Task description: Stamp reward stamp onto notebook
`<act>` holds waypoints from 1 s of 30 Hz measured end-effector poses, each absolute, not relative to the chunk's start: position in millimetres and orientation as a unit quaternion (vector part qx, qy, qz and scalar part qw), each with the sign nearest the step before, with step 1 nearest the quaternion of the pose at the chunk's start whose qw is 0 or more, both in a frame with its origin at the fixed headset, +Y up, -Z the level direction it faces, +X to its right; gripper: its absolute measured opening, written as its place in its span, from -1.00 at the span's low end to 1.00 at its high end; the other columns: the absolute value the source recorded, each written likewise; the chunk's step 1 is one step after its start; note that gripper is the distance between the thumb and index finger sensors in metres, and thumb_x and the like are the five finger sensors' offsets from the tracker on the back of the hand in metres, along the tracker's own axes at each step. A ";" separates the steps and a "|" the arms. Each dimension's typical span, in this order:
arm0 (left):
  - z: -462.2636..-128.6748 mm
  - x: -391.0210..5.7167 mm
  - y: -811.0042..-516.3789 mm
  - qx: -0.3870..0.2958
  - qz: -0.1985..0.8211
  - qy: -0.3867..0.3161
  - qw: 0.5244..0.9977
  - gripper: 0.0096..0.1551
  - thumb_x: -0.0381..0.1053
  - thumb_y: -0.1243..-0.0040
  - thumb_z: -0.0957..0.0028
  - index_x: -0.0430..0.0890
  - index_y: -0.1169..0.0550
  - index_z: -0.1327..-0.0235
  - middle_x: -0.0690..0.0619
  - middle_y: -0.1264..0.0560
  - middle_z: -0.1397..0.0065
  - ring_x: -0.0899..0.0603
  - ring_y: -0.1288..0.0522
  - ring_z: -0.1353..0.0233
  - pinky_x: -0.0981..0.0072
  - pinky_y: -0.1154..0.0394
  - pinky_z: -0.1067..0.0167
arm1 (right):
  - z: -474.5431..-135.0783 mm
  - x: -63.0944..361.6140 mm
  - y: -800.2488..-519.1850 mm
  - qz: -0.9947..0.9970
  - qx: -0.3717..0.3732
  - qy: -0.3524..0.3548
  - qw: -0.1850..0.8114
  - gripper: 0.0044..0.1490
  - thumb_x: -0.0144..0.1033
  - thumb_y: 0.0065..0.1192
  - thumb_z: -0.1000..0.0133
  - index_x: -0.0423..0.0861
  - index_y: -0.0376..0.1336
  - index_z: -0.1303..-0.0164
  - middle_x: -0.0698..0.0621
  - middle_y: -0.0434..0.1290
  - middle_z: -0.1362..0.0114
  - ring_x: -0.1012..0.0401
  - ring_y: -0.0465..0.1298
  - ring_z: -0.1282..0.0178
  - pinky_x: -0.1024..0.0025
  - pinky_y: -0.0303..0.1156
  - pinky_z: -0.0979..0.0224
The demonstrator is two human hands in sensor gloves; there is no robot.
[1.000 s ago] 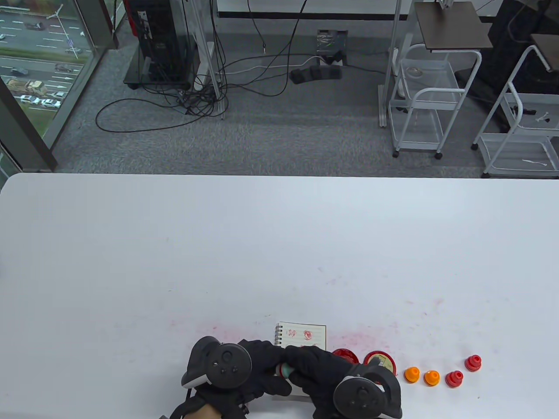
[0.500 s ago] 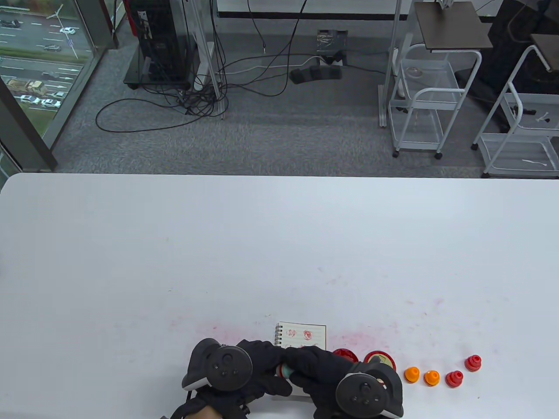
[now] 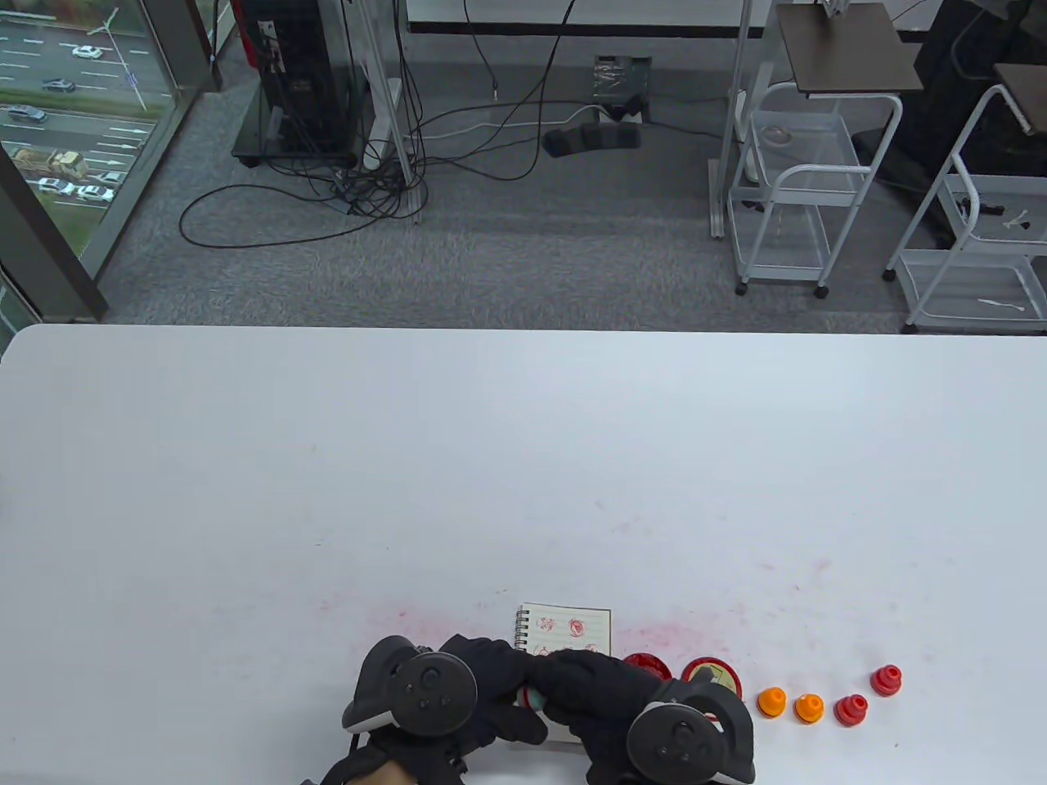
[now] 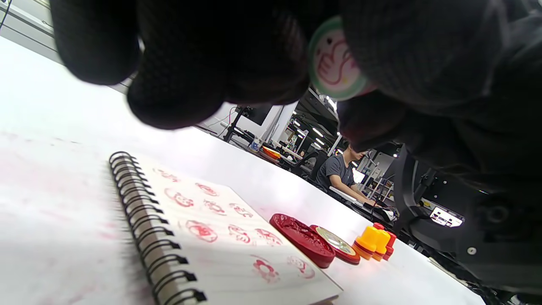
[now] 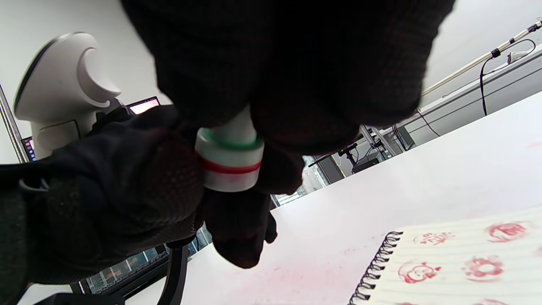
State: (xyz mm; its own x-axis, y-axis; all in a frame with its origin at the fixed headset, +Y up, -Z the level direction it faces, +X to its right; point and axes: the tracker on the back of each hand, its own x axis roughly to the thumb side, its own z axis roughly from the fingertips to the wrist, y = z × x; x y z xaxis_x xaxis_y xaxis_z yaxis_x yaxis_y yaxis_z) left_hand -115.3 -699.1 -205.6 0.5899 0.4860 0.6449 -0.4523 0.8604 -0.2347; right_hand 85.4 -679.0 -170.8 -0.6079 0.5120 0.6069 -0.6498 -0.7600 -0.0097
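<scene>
A small spiral notebook (image 3: 572,625) with several red stamp prints lies open near the table's front edge; it also shows in the left wrist view (image 4: 220,228) and the right wrist view (image 5: 461,262). Both hands hold one reward stamp (image 3: 533,697) just above the notebook's near part. My right hand (image 3: 564,683) grips its upper part from above. My left hand (image 3: 507,683) pinches its lower white ring. The stamp is white with green and red bands (image 5: 230,163). Its round sticker end (image 4: 336,63) shows between the fingers. The stamp's face is hidden.
A red ink pad (image 3: 646,664) and its lid (image 3: 713,675) sit right of the notebook. Two orange stamps (image 3: 790,705) and two red stamps (image 3: 869,695) stand in a row further right. Pink ink smears mark the white table (image 3: 491,458).
The hands have closed in slightly over the stamp, so less of it shows in the table view. Nothing else has moved.
</scene>
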 end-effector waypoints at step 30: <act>-229.2 -195.2 -682.0 0.015 0.192 -0.242 0.951 -0.07 0.41 -0.12 0.05 -0.07 -0.47 -0.54 -0.17 -0.45 -0.56 -0.36 -0.48 -0.47 -0.35 -0.39 -0.38 | -235.6 222.9 -653.8 0.996 0.078 -0.011 0.045 -0.44 -0.37 0.44 0.07 0.09 0.42 -0.19 -0.04 0.58 -0.31 -0.05 0.58 -0.17 0.02 0.55 -0.22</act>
